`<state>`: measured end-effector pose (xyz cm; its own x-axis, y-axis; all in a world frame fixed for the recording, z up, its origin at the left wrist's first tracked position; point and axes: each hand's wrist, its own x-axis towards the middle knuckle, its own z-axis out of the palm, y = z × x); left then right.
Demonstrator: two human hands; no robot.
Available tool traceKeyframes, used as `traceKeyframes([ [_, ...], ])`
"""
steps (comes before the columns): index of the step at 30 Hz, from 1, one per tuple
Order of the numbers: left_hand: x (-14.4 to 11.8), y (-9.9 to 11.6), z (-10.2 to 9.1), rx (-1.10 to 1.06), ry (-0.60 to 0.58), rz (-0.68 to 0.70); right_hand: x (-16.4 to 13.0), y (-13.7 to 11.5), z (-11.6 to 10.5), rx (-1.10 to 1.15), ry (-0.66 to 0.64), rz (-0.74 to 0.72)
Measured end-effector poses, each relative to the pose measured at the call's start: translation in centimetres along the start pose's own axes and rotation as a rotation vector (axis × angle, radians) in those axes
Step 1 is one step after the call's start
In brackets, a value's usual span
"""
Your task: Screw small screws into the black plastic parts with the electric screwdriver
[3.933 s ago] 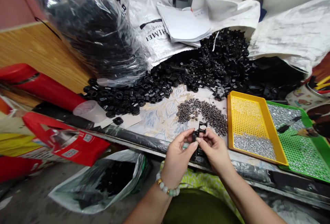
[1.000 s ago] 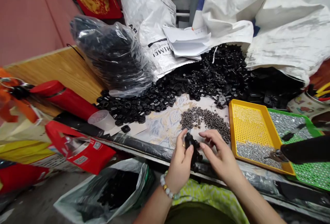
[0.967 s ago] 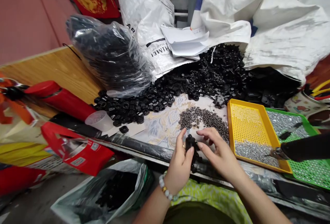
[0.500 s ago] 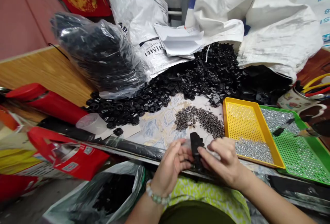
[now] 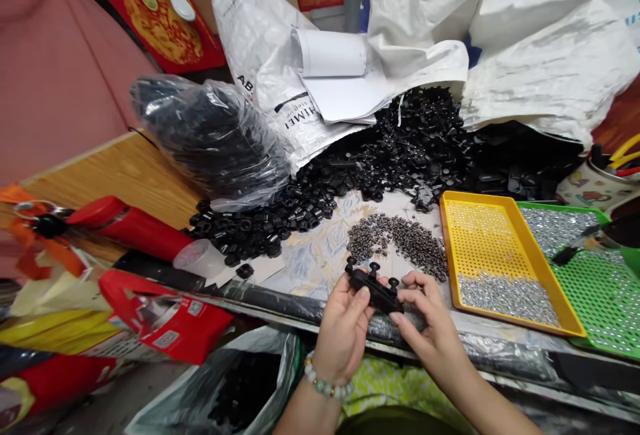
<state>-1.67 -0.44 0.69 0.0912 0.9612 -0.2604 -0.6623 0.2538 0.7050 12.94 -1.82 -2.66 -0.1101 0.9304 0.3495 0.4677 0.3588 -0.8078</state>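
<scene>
A black plastic part with several round knobs (image 5: pixel 373 288) is held just above the table's front edge. My left hand (image 5: pixel 344 329) is closed round its left end, thumb on top, a beaded bracelet at the wrist. At its right end my right hand (image 5: pixel 431 320) pinches it between thumb and fingers. Just behind lies a heap of small dark metal pieces (image 5: pixel 420 243) on the patterned table cover (image 5: pixel 313 255). Whether the fingers also hold a small piece is hidden.
To the right are a yellow tray (image 5: pixel 505 248) and a green tray (image 5: pixel 585 291) of small silvery pieces. Black parts (image 5: pixel 420 135) pile up at the back below white sacks (image 5: pixel 545 61). A red bottle (image 5: pixel 135 225) and an open plastic bag (image 5: pixel 165 391) are at left.
The black part has turned from upright to lying slantwise, its knobs now facing away from me. My left hand has closed on it. The whole view has shifted slightly.
</scene>
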Motion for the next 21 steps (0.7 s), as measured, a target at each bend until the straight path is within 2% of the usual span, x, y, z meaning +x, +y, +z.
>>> traceKeyframes([
  [4, -0.5, -0.2, 0.1, 0.049, -0.011, 0.057, 0.0, -0.4, 0.4, 0.123, -0.025, 0.084],
  [9, -0.6, -0.3, 0.5, 0.004, -0.050, 0.029, -0.1, -1.0, -0.2, 0.190, -0.015, 0.144],
  [15, -0.2, -0.6, 0.4, -0.076, 0.014, -0.017, -0.1, -1.6, -0.3, 0.175, 0.038, 0.107],
  [21, -0.3, -0.9, 0.4, -0.095, 0.028, -0.015, 0.3, -1.7, -0.5, 0.273, 0.027, 0.179],
])
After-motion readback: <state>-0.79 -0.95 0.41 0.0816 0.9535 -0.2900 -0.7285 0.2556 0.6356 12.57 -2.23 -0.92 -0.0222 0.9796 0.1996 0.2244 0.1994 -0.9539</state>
